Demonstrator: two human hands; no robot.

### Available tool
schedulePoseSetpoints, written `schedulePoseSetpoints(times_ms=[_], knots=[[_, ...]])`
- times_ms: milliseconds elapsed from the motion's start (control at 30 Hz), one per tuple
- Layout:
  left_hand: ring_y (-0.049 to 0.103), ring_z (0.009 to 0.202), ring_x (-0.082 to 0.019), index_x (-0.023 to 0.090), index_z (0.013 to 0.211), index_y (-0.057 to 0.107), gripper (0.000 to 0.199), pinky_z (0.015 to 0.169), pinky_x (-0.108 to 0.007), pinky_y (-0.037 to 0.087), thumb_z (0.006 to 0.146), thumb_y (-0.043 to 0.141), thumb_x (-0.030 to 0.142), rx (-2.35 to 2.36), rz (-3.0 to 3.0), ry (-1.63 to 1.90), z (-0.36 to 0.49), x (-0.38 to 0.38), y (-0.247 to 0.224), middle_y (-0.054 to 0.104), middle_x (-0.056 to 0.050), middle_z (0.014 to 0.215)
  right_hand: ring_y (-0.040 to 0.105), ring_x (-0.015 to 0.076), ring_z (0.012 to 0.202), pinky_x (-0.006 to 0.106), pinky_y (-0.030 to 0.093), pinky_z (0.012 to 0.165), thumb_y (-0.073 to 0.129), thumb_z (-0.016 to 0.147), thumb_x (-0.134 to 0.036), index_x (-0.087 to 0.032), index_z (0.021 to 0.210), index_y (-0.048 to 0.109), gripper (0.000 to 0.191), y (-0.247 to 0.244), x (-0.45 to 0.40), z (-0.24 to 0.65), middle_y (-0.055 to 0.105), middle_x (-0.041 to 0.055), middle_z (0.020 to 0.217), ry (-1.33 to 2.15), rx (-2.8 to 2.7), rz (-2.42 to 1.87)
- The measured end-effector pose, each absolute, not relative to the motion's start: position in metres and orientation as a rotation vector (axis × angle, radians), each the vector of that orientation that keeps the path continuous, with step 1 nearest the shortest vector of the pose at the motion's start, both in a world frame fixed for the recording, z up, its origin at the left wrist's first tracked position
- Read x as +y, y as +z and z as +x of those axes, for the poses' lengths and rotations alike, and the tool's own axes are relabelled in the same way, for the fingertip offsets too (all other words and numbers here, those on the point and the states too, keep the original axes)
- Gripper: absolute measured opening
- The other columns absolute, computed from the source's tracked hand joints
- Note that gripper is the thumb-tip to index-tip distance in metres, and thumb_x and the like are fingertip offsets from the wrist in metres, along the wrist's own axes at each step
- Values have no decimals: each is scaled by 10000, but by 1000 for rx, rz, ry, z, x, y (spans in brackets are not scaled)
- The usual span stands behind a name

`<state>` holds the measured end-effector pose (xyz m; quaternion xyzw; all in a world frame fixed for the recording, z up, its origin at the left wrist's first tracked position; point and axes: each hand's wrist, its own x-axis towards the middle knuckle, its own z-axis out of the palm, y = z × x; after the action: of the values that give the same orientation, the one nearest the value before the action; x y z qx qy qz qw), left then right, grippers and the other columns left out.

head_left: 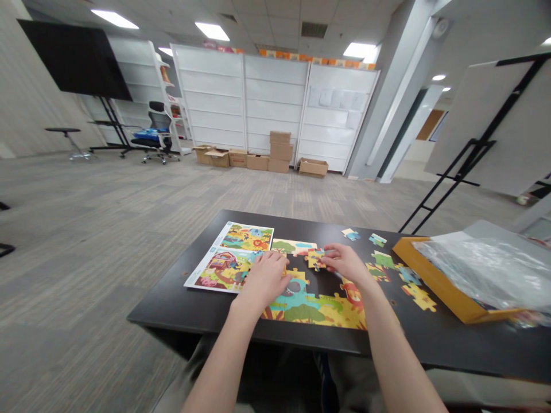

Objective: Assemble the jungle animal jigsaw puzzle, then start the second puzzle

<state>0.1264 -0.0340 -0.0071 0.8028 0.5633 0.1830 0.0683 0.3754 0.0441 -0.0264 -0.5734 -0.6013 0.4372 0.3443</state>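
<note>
Right hand: fingers clamped on a puzzle piece. Left hand: fingers apart, steadying the assembled puzzle.

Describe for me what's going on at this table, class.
A person is working with both bare hands on a colourful jigsaw puzzle. The fingers of the right hand are at a loose jigsaw piece, while the left hand rests at the edge of the partly assembled puzzle. A printed picture sheet lies on the dark table to the left. More pieces are scattered to the right, beside an orange box holding clear plastic.
</note>
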Motion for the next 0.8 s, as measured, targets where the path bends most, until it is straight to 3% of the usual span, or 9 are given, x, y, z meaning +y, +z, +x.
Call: schedulePoseSetpoints(times_ms=[133, 333, 667, 800], knots=[[561, 1263, -314, 186, 1123, 680, 220, 1080, -485, 441, 934, 614, 277, 1654, 2429, 529, 134, -33, -12, 683, -121, 1240, 723, 173, 630, 257, 611, 571, 874, 649, -185, -166, 919, 699, 323, -22, 38, 385, 758, 27, 702, 1263, -1521, -1486], [564, 1242, -309, 184, 1171, 671, 261, 1088, -481, 436, 957, 604, 319, 1578, 2507, 498, 151, -33, -15, 687, -116, 1227, 680, 145, 536, 248, 595, 534, 897, 636, -210, -157, 907, 719, 329, -24, 33, 377, 752, 23, 692, 1241, -1595, -1536], [565, 1242, -326, 174, 1149, 654, 250, 1070, -504, 439, 965, 603, 335, 1574, 2544, 458, 171, -33, -19, 679, -131, 1252, 694, 172, 528, 255, 548, 542, 787, 759, -223, -180, 867, 760, 120, -21, 29, 365, 772, 42, 736, 908, -1768, -1675], [563, 1246, -328, 168, 1189, 641, 284, 1071, -505, 436, 976, 584, 347, 1598, 2561, 439, 174, -34, -22, 673, -129, 1270, 720, 195, 650, 251, 506, 604, 764, 785, -287, -198, 870, 781, 125, -22, 31, 364, 780, 46, 756, 604, -1959, -1728]])
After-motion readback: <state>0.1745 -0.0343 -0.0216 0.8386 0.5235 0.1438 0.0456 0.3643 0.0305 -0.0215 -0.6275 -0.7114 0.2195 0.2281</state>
